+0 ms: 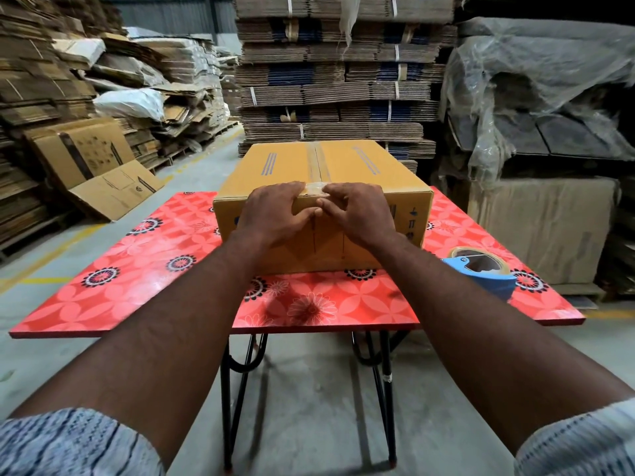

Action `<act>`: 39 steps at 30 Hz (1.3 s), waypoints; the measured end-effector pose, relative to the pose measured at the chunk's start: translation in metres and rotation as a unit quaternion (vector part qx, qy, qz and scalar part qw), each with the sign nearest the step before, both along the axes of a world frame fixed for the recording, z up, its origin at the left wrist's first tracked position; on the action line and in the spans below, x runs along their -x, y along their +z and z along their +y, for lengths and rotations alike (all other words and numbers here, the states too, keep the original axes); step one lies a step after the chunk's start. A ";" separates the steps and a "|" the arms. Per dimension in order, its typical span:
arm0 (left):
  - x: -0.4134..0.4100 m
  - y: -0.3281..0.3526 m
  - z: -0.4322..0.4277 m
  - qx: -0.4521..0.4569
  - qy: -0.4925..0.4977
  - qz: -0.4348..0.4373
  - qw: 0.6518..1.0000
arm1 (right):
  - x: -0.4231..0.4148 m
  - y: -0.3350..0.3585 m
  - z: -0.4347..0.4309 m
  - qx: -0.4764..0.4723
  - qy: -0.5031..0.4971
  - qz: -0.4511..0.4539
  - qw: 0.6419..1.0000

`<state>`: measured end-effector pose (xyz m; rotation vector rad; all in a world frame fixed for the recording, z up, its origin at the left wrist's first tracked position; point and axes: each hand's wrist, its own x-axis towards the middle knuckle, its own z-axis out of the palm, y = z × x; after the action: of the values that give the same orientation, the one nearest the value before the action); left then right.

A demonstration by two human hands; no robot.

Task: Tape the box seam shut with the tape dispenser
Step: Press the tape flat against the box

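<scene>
A closed brown cardboard box (364, 173) sits on a red flowered table (144, 269). A strip of clear tape (318, 166) runs along its top centre seam and bends over the near edge. My left hand (275, 214) and my right hand (357, 211) lie side by side on that near edge, fingers spread and pressing on the tape end, thumbs nearly touching on the front face. The blue tape dispenser (481, 273) with its roll lies on the table to the right of the box, apart from both hands.
Tall stacks of flattened cartons (340, 73) stand right behind the table. Loose cardboard piles (86, 97) fill the left side, plastic-wrapped pallets (539, 97) the right. The table stands on black folding legs (226, 389) on a concrete floor.
</scene>
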<state>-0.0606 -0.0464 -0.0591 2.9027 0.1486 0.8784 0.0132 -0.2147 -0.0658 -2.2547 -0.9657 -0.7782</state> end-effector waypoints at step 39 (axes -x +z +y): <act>-0.013 -0.014 -0.008 0.157 -0.020 -0.129 0.979 | 0.002 0.001 0.001 -0.207 0.084 0.174 0.959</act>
<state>-0.0477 -0.0547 -0.0727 2.4705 0.1875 1.1038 0.0115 -0.2140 -0.0652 -1.8354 -0.7331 -0.4374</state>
